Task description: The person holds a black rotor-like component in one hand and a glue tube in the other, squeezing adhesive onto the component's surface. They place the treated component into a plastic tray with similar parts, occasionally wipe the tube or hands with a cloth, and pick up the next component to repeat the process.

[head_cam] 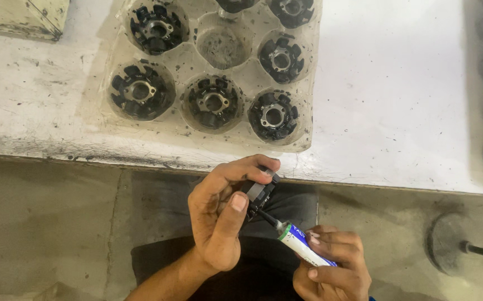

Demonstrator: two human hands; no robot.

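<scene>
- Left hand (219,220): fingers closed around a black stator (259,192), held below the bench (397,95) edge.
- Right hand (331,267): clasped on a white tube (303,248), nozzle touching the stator.
- Tray (194,120) on bench: more stators.

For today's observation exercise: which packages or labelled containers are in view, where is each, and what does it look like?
Tube: in the right hand, white with green band and dark nozzle, printed label.
Tray: on the white table, clear moulded plastic with round pockets holding black ring-shaped parts.
</scene>
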